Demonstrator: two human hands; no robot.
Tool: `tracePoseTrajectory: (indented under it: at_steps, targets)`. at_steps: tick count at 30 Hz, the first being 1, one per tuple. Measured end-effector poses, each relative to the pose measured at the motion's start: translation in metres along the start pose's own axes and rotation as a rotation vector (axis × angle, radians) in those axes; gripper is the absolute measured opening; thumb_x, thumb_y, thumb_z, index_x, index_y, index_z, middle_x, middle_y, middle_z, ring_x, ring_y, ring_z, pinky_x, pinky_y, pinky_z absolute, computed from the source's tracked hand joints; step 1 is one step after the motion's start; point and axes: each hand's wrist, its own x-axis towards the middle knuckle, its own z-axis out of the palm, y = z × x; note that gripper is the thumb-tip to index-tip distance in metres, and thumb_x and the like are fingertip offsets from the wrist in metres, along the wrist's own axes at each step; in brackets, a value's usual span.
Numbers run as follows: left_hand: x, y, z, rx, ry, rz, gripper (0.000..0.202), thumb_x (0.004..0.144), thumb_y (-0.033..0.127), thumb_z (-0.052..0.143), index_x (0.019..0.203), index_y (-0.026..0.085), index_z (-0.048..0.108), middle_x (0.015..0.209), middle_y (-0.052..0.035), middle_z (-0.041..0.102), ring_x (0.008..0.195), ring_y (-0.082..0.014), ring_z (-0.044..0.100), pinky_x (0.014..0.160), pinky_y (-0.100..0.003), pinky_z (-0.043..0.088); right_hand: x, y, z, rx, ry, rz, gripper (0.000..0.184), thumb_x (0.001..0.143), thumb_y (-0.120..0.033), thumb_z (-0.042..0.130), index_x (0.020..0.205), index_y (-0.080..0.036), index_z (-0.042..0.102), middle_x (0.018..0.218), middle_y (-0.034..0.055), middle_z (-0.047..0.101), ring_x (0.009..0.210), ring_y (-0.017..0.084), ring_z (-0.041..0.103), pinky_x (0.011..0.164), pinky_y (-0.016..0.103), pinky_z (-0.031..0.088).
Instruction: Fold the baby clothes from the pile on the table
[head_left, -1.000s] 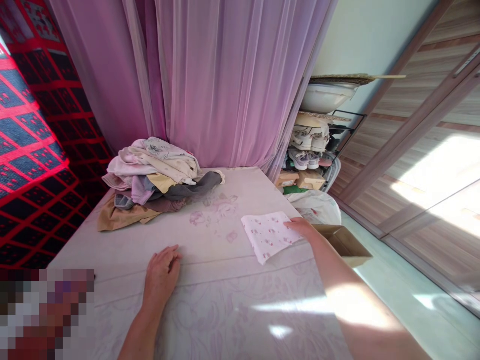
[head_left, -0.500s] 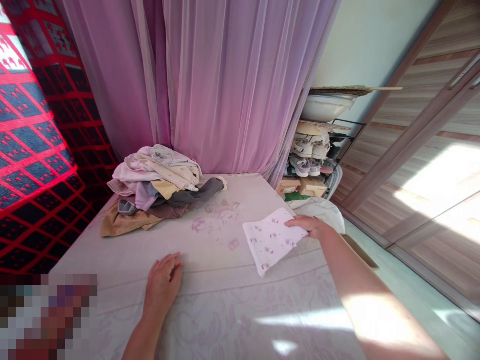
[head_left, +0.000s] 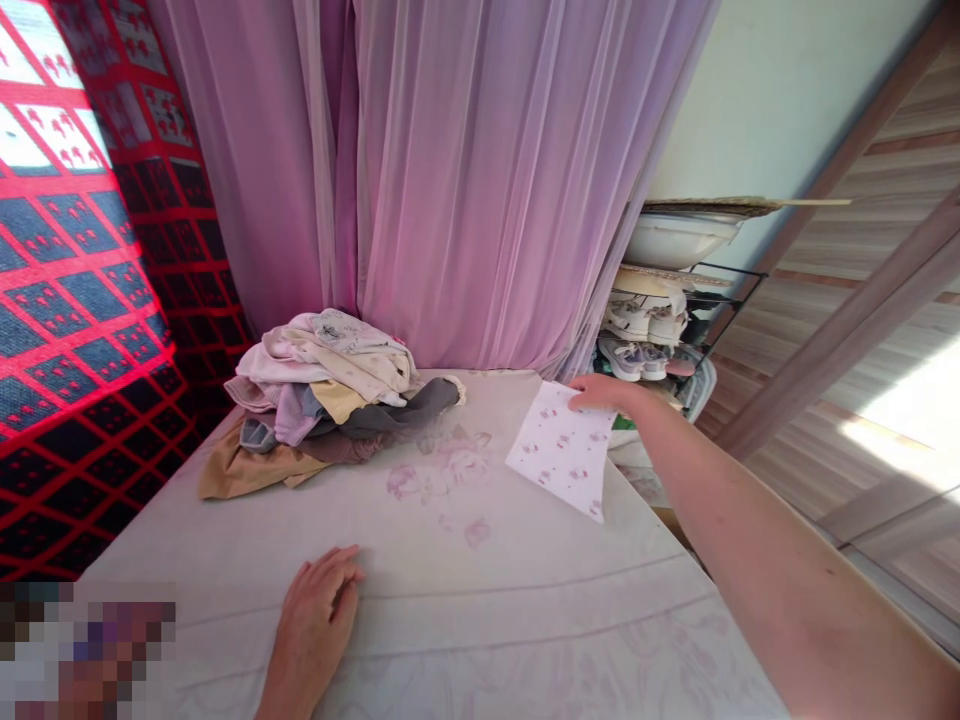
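My right hand (head_left: 606, 392) grips the top corner of a folded white-pink garment (head_left: 564, 448) with a small printed pattern, at the right side of the bed (head_left: 450, 560). The garment's lower corner points toward me; whether it touches the sheet I cannot tell. My left hand (head_left: 321, 608) rests on the bed nearer to me, its fingers loosely bent and nothing in it. Beyond it, at the far left of the bed, lies a loose pile of clothes (head_left: 330, 375) in pink, cream, yellow, grey and brown.
Purple curtains (head_left: 480, 180) hang behind the bed. Past its right edge stands a black rack with shoes (head_left: 634, 358) and a white basin (head_left: 679, 240). A wooden wardrobe (head_left: 862, 280) is at the right, a red-and-black checked curtain (head_left: 199, 300) at the left. A blurred patch covers the lower left corner.
My right hand has moved the folded garment farther away across the bed, and the garment has turned. My left hand stays resting on the bed. The view has shifted slightly.
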Motion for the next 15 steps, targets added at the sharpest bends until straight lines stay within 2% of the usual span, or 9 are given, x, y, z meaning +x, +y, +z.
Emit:
tracePoseTrajectory:
  at_steps: [2,5,7,10,15]
  targets:
    - [-0.001,-0.004,0.002,0.02,0.009,0.02,0.025,0.081,0.027,0.044,0.075,0.026,0.068,0.111,-0.0041,0.073,0.111,-0.0251,0.063,0.101,-0.053,0.044,0.026,0.0,-0.007,-0.151,0.203,-0.043,0.029,0.072,-0.014,0.061,0.1,-0.018,0.068,0.093,0.0061,0.072,0.085,0.022,0.066,0.074,0.028,0.049]
    - [-0.002,-0.009,0.004,0.052,0.025,0.058,0.024,0.082,0.03,0.045,0.075,0.028,0.068,0.11,-0.0027,0.073,0.109,-0.0263,0.065,0.097,-0.053,0.048,0.059,0.004,-0.014,-0.208,0.376,-0.094,0.041,0.078,-0.018,0.06,0.119,-0.021,0.062,0.117,0.0078,0.066,0.11,0.026,0.057,0.091,0.032,0.042]
    - [-0.003,-0.013,0.006,0.07,0.047,0.087,0.024,0.083,0.033,0.045,0.075,0.029,0.068,0.108,-0.002,0.074,0.106,-0.0265,0.066,0.095,-0.053,0.05,0.075,0.012,-0.005,-0.262,0.492,-0.144,0.042,0.08,-0.019,0.058,0.122,-0.023,0.059,0.124,0.0076,0.062,0.118,0.026,0.051,0.097,0.035,0.037]
    - [-0.004,-0.018,0.006,0.095,0.07,0.136,0.023,0.083,0.035,0.046,0.078,0.03,0.068,0.107,-0.0008,0.074,0.103,-0.0267,0.067,0.09,-0.052,0.054,0.088,0.033,0.037,-0.351,0.558,-0.152,0.044,0.078,-0.012,0.054,0.121,-0.024,0.061,0.127,0.0077,0.06,0.121,0.025,0.048,0.101,0.037,0.033]
    - [-0.004,-0.021,0.001,0.134,0.031,0.184,0.024,0.085,0.036,0.046,0.081,0.032,0.069,0.109,0.0001,0.073,0.104,-0.0264,0.068,0.088,-0.05,0.056,0.09,0.072,0.137,-0.348,0.406,-0.068,0.05,0.076,0.0,0.045,0.116,-0.022,0.064,0.127,0.0067,0.061,0.122,0.023,0.049,0.104,0.042,0.031]
